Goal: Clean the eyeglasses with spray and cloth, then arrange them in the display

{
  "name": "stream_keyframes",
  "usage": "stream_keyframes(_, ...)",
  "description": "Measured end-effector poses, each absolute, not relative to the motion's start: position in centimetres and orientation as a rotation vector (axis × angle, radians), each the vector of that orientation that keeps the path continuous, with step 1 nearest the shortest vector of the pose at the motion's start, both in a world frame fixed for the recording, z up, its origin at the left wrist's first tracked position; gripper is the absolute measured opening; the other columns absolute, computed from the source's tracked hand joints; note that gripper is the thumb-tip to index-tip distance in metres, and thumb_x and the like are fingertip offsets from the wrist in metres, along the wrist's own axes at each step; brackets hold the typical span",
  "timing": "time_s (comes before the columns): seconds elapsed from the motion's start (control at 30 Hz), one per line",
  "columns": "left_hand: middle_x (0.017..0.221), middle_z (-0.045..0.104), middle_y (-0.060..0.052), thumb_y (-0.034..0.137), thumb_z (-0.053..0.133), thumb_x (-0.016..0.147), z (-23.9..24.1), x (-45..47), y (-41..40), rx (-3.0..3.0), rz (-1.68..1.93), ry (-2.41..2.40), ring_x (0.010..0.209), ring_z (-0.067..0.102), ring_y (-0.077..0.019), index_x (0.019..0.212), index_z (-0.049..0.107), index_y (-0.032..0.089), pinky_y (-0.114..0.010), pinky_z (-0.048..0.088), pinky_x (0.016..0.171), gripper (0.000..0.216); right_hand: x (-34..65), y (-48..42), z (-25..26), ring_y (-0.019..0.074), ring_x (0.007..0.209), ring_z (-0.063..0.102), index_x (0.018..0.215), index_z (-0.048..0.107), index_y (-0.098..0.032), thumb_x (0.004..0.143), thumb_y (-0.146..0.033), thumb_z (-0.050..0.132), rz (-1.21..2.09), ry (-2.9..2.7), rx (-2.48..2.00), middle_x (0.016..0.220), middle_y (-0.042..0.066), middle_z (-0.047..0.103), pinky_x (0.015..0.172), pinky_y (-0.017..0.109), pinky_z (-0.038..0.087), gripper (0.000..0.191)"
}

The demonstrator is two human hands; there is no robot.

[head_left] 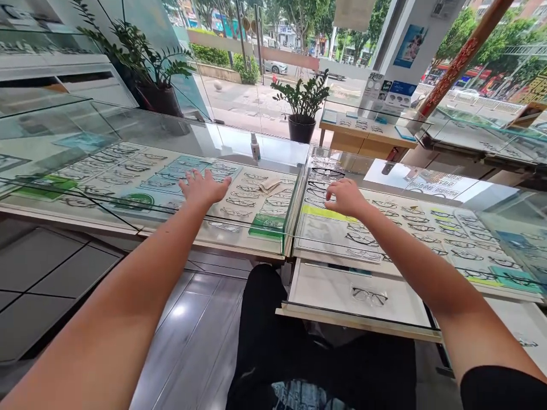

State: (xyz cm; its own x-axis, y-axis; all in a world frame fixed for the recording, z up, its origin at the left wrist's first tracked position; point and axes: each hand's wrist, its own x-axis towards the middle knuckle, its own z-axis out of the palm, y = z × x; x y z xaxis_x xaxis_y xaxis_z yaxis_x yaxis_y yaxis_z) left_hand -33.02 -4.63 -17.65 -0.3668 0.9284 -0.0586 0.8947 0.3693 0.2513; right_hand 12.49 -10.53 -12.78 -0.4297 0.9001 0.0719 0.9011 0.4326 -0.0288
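Note:
My left hand (204, 187) is over the glass top of the left display case (213, 136), palm down, fingers spread and holding nothing. Rows of eyeglasses (241, 201) and a blue sheet show through the glass around it. Over the right case, my right hand (347, 197) has its fingers loosely bent, with a gap between thumb and forefinger and nothing visible between them. Closest to it is a pair of dark-framed glasses (327, 171); whether it lies on or under the glass I cannot tell. A beige cloth (270, 185) lies between the hands.
A small white spray bottle (255, 147) stands on the left case. Below the right case, an open drawer (316, 290) holds glasses in a clear wrapper (370, 296). A potted plant (301, 128) stands beyond, by the window. My legs are under the counter edge.

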Motion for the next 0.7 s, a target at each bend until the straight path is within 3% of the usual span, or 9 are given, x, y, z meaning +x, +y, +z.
stream_keyframes(0.27, 0.197, 0.006, -0.027, 0.085, 0.029, 0.109, -17.4, -32.4, -5.2, 1.633, 0.245, 2.453, 0.184, 0.006, -0.0507, 0.188, 0.019, 0.004, -0.072, 0.006, 0.146, 0.114, 11.6, -9.4, -13.3, 0.0367, 0.122, 0.067, 0.092, 0.081, -0.021, 0.095, -0.029, 0.074, -0.041, -2.605, -1.677, 0.118, 0.013, 0.083, 0.123, 0.055, 0.04, 0.011)
stream_keyframes(0.5, 0.196, 0.008, -0.03, 0.079, 0.044, 0.112, -17.2, -32.1, -5.6, 1.624, 0.349, 2.431, 0.182, 0.007, -0.0519, 0.187, 0.023, 0.001, -0.074, 0.006, 0.143, 0.11, 11.3, -10.3, -13.2, 0.0336, 0.1, 0.062, 0.071, 0.062, -0.025, 0.088, -0.021, 0.072, -0.012, -2.468, -1.546, 0.089, 0.012, 0.077, 0.11, 0.054, 0.046, 0.021)
stream_keyframes(0.7, 0.196, 0.009, -0.03, 0.076, 0.039, 0.116, -17.0, -31.8, -5.6, 1.621, 0.33, 2.451, 0.182, 0.008, -0.0514, 0.186, 0.022, 0.001, -0.076, 0.007, 0.142, 0.104, 12.3, -18.2, -8.4, 0.0295, 0.099, 0.067, 0.075, 0.057, -0.026, 0.088, -0.027, 0.07, 0.357, -2.403, -1.321, 0.092, 0.005, 0.076, 0.095, 0.045, 0.051, 0.018)
